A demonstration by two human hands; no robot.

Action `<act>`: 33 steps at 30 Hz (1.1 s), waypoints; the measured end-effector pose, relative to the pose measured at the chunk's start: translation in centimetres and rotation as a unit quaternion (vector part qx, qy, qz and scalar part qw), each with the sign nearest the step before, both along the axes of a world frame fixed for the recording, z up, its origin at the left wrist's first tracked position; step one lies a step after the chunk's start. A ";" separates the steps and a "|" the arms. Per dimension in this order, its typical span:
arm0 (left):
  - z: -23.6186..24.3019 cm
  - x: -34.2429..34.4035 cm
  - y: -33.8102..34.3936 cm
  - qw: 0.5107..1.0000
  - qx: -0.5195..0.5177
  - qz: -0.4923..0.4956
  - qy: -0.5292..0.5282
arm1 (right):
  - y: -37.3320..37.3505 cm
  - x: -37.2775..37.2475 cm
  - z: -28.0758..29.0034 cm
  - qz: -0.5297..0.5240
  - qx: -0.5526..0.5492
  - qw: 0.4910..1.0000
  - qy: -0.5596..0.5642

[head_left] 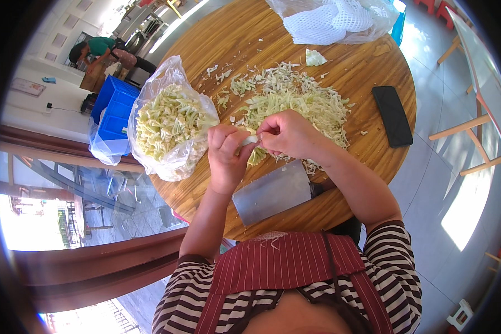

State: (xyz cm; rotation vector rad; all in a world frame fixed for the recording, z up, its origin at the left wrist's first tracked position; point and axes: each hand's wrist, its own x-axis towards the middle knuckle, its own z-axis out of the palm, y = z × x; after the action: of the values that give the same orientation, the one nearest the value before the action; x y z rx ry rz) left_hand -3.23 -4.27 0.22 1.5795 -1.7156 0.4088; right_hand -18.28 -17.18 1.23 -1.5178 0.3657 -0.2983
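Observation:
My left hand [228, 155] is closed around a small pale piece of cauliflower [251, 140] above the table. Against the other end of the piece, the fingertips of my right hand [288, 133] are pinched, so both hands meet on it. Beneath and beyond them spreads a heap of pale green and white cauliflower trimmings [300, 100]. To the left stands an open clear plastic bag [190, 161] full of cauliflower florets [170, 122]. A cleaver [273, 192] lies flat close to my body, its dark handle partly under my right forearm.
On the round wooden table [211, 42] a black phone [392, 116] lies at the right edge. Plastic wrap with white foam netting [328, 22] sits at the far side. A blue crate [114, 106] stands beyond the bag. Another person [103, 50] bends over at the far left.

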 end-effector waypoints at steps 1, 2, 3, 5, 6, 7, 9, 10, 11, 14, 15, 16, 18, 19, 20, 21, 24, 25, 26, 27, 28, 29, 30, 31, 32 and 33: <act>0.2 -0.3 -0.1 0.999 0.021 -0.001 0.041 | 0.0 0.0 0.0 0.002 0.015 1.000 -0.009; 0.6 -0.8 -0.2 0.996 0.043 -0.003 0.083 | -0.1 0.0 -0.1 -0.002 0.043 0.999 -0.019; 0.8 -1.0 -0.3 0.990 0.064 -0.004 0.124 | -0.2 -0.2 -0.3 -0.007 0.072 0.997 -0.029; 0.3 -0.4 0.0 0.949 0.146 -0.071 0.271 | -0.3 -0.3 -0.3 0.000 0.106 0.994 -0.041; -0.2 0.0 0.1 0.916 0.185 -0.104 0.341 | -0.5 -0.3 -0.3 0.010 0.112 0.993 -0.043; -1.0 0.4 0.2 0.913 0.166 -0.120 0.354 | -0.5 -0.2 -0.3 0.022 0.118 0.992 -0.044; -2.2 1.1 0.3 0.904 0.128 -0.152 0.379 | -0.4 -0.2 0.0 0.023 0.122 0.991 -0.049; -2.2 1.1 0.4 0.840 0.097 -0.162 0.508 | -0.5 -0.3 0.0 0.021 0.125 0.991 -0.052; -2.2 1.1 0.5 0.758 0.065 -0.168 0.627 | -0.8 -0.4 0.0 0.001 0.150 0.986 -0.077; -1.6 1.6 0.6 0.671 0.037 -0.135 0.728 | -2.7 -1.1 -0.2 -0.054 0.219 0.962 -0.155; -1.4 1.8 0.6 0.677 0.039 -0.117 0.725 | -3.1 -1.3 -0.1 -0.085 0.155 0.977 -0.117; -1.5 1.8 0.9 0.683 0.058 -0.120 0.718 | -3.2 -1.4 0.1 -0.116 0.092 0.986 -0.078; -1.5 1.3 1.0 0.694 0.070 -0.096 0.711 | -3.3 -1.3 -0.4 -0.205 -0.159 0.966 0.004; -1.5 1.0 1.0 0.698 0.077 -0.084 0.707 | -3.2 -0.9 -1.3 -0.224 -0.220 0.949 -0.014; -1.6 1.1 0.9 0.686 0.075 -0.098 0.717 | -3.2 -0.5 -2.1 -0.243 -0.282 0.927 -0.031; -1.5 0.8 0.7 0.695 0.077 -0.094 0.708 | -3.3 -0.2 -2.7 -0.262 -0.343 0.901 -0.049; -1.6 0.2 0.3 0.731 0.097 -0.072 0.671 | -1.3 -0.1 -1.5 -0.182 -0.228 0.952 -0.095; -1.7 0.3 0.4 0.749 0.122 -0.058 0.649 | -0.8 -0.2 -1.0 -0.159 -0.218 0.959 -0.086; -1.7 0.3 0.5 0.765 0.146 -0.044 0.626 | -0.4 -0.3 -0.5 -0.136 -0.208 0.966 -0.078; -1.8 0.2 0.5 0.775 0.146 -0.052 0.613 | -0.1 -0.3 -0.3 -0.112 -0.197 0.971 -0.070; -1.7 -0.2 0.4 0.785 0.146 -0.061 0.599 | 0.0 -0.3 -0.2 -0.099 -0.188 0.975 -0.067; -1.7 -0.5 0.4 0.794 0.146 -0.070 0.585 | 0.1 -0.3 -0.2 -0.099 -0.190 0.974 -0.076; -2.0 -0.3 0.4 0.840 0.135 -0.076 0.520 | 0.2 -0.2 -0.2 -0.099 -0.191 0.973 -0.084; -2.3 -0.1 0.3 0.880 0.122 -0.081 0.451 | 0.2 -0.1 -0.2 -0.099 -0.194 0.972 -0.092; -2.5 0.1 0.3 0.915 0.107 -0.086 0.379 | 0.3 -0.1 -0.2 -0.092 -0.188 0.973 -0.095; -2.5 0.2 0.7 0.916 0.108 -0.063 0.382 | 0.3 0.0 -0.2 -0.085 -0.182 0.975 -0.098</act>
State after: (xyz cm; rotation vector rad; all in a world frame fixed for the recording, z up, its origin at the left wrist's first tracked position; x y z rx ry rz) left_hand -3.05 -3.57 -2.27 1.4829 -1.2481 -0.4410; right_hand -18.29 -16.89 1.02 -1.7997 0.2944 -0.6751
